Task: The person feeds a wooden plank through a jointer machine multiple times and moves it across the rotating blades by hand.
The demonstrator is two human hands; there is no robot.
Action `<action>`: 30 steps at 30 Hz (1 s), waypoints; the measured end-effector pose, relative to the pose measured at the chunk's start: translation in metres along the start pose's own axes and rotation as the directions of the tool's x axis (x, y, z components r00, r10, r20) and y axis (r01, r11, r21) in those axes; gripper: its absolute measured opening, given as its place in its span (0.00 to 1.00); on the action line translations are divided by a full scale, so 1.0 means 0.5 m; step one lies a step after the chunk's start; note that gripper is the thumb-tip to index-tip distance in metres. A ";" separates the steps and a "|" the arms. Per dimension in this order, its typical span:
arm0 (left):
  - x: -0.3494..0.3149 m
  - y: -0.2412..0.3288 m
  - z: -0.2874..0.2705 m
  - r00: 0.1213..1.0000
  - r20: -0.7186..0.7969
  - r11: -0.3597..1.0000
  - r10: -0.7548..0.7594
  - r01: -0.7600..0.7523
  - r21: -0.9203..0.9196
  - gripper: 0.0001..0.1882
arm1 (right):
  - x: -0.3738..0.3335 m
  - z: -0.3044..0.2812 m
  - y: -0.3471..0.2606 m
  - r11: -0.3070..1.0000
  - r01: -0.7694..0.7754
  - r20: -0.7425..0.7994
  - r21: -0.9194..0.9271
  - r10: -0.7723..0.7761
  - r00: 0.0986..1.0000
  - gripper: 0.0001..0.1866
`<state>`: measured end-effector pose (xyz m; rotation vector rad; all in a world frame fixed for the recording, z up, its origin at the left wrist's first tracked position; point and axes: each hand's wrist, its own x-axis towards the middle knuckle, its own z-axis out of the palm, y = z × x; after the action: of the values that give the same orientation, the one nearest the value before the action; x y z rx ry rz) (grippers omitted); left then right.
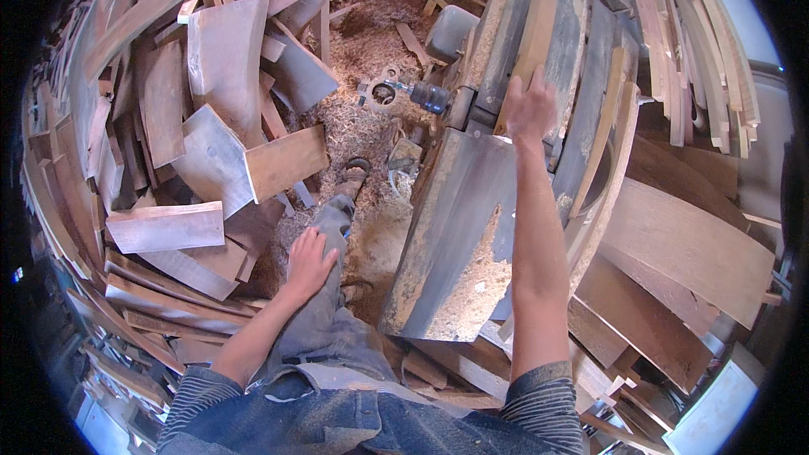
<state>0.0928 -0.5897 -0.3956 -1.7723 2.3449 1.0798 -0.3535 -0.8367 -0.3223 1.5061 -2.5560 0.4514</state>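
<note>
My right hand (pixel 531 105) is closed over the near end of a long, narrow wooden strip (pixel 541 13). The strip lies lengthwise along the metal bed of a woodworking machine that looks like a jointer (pixel 459 227), and it runs away from me past the bed's middle gap. What lies under my right palm is hidden. My left hand (pixel 310 261) rests on my bent knee, fingers loosely stretched and holding nothing. Sawdust covers part of the near bed.
Wooden boards (pixel 227 50) are heaped on the left, with more boards (pixel 687 240) stacked on the right. Long thin strips (pixel 691 42) lean at the far right. A dark blue cylinder (pixel 431 99) juts from the machine's left side. Wood shavings (pixel 371 34) cover the floor.
</note>
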 end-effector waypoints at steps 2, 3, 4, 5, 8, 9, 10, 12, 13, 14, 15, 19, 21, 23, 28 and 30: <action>0.013 0.008 -0.013 0.999 -0.022 0.999 0.050 -0.050 -0.016 0.23 | 0.025 0.010 0.002 1.000 -0.002 -0.002 0.000 0.002 1.000 0.29; 0.020 0.017 -0.020 0.991 -0.079 0.994 0.111 -0.113 -0.014 0.22 | 0.038 0.015 0.003 1.000 -0.003 -0.005 0.001 0.003 1.000 0.29; 0.028 0.031 -0.022 0.976 -0.135 0.985 0.172 -0.175 -0.007 0.21 | 0.052 0.020 0.004 1.000 0.004 -0.003 -0.006 -0.004 1.000 0.29; 0.042 0.051 -0.028 0.953 -0.193 0.971 0.235 -0.239 0.003 0.21 | 0.069 0.028 0.009 1.000 0.011 -0.006 -0.014 -0.011 1.000 0.29; 0.096 0.189 -0.094 0.857 -0.171 0.855 0.486 -0.507 -0.110 0.19 | 0.115 0.032 0.018 1.000 0.026 -0.014 -0.003 -0.026 1.000 0.31; 0.107 0.233 -0.080 0.812 -0.217 0.793 0.542 -0.580 -0.188 0.18 | 0.120 0.027 0.022 0.999 0.034 -0.010 0.006 -0.033 0.999 0.31; 0.118 0.287 -0.081 0.756 -0.193 0.737 0.626 -0.654 -0.172 0.17 | 0.112 0.026 0.039 0.999 0.051 -0.005 -0.009 -0.051 0.999 0.31; 0.130 0.376 -0.075 0.670 -0.139 0.661 0.729 -0.742 -0.109 0.17 | 0.086 0.009 0.076 0.996 0.082 -0.010 -0.036 -0.082 0.997 0.32; 0.136 0.398 -0.055 0.669 -0.116 0.668 0.734 -0.742 -0.056 0.17 | 0.062 -0.028 0.033 0.999 0.053 0.087 -0.011 -0.051 0.995 0.32; 0.135 0.407 -0.035 0.655 -0.088 0.656 0.751 -0.754 -0.008 0.17 | 0.036 -0.067 0.015 1.000 0.029 0.151 0.014 -0.030 0.988 0.30; 0.122 0.402 0.000 0.672 -0.030 0.673 0.740 -0.740 0.013 0.20 | 0.003 -0.100 0.020 0.997 0.077 0.092 0.025 -0.079 0.993 0.30; -0.036 0.326 0.092 0.470 0.218 0.457 0.855 -0.883 0.108 0.23 | -0.152 -0.256 0.035 0.681 -0.355 0.424 0.641 0.071 0.903 0.29; -0.161 0.280 0.106 0.217 0.333 0.198 0.917 -0.976 0.089 0.24 | -0.285 -0.285 0.094 0.322 -0.498 0.475 0.805 0.154 0.866 0.30; -0.296 0.219 0.146 0.091 0.614 0.189 0.784 -0.977 -0.097 0.24 | -0.433 -0.300 0.130 0.013 -0.525 0.513 0.851 0.196 0.836 0.28; -0.440 0.105 0.248 0.141 0.835 0.676 0.532 -0.663 -0.320 0.17 | -0.877 -0.427 0.141 -0.563 -0.606 0.764 0.562 0.073 0.641 0.19; -0.418 0.116 0.226 0.300 0.760 0.670 0.576 -0.706 -0.229 0.14 | -1.051 -0.485 0.143 -0.631 -0.593 0.730 0.499 -0.062 0.680 0.21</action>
<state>0.0751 -0.3469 -0.3689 -0.0122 2.3342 1.2896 -0.1667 -0.2893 -0.2479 -0.0934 -2.1757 3.8836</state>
